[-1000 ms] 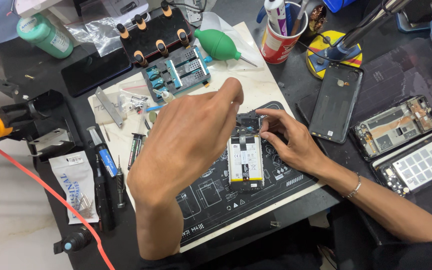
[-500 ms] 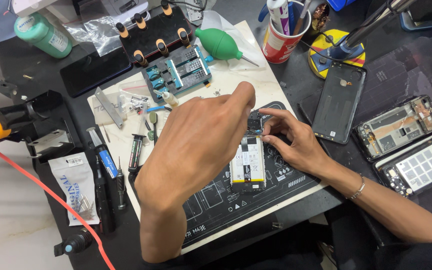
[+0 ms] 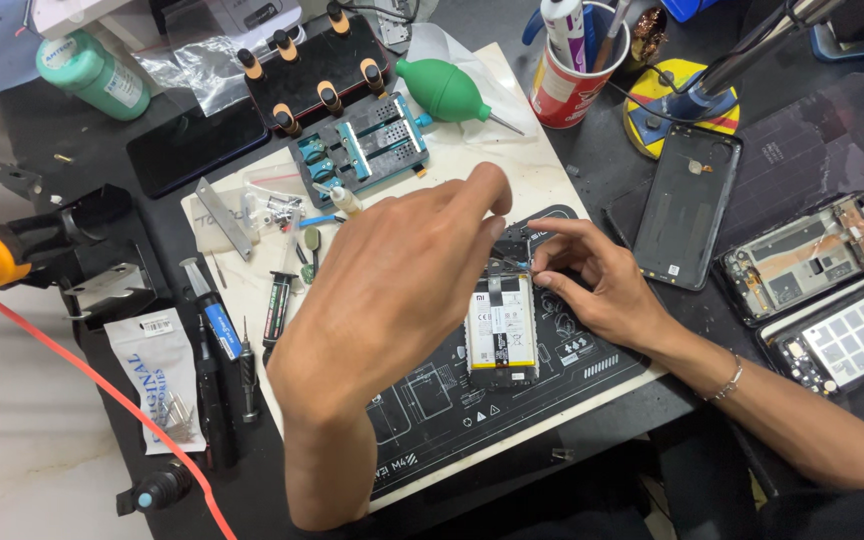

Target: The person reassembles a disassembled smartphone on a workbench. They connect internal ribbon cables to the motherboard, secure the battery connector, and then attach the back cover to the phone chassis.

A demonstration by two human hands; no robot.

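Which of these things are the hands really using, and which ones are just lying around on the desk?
In use:
left hand
right hand
opened phone
black work mat

Lying about:
green air blower
red cup
black back cover
green bottle
blue-handled screwdriver
two other opened phones

A dark bench (image 3: 72,130) fills most of the view under even, bright light. At the lower left, pale marbled floor (image 3: 22,440) shows beside the bench edge. No walls or windows are in view.
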